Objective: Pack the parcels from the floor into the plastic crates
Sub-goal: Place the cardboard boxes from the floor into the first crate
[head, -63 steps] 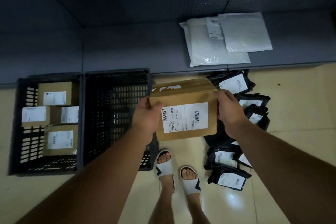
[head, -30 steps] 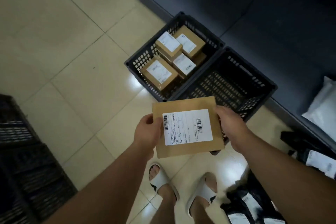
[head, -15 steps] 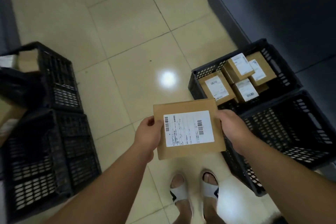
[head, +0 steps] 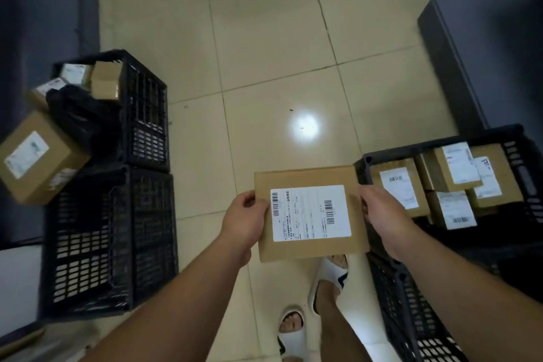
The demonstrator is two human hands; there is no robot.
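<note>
I hold a brown cardboard parcel (head: 305,248) with a white shipping label flat in front of me, above the tiled floor. My left hand (head: 242,222) grips its left edge and my right hand (head: 382,214) grips its right edge. To the right a black plastic crate (head: 517,156) holds several small brown labelled boxes. Another black crate (head: 411,317) sits below it at the lower right. On the left stand two more black crates: the near one (head: 111,241) and the far one (head: 147,109), which holds brown boxes and a black bag.
A larger brown box (head: 38,156) leans over the left crates. Dark shelving runs along the left edge (head: 44,23) and the upper right (head: 484,53). Open tiled floor (head: 264,67) lies between the crate groups. My feet in white slippers (head: 293,329) are below the parcel.
The view has swung left while both hands keep holding the parcel. The crate with small boxes has slid to the right edge, and the two crates on the left have come fully into view.
</note>
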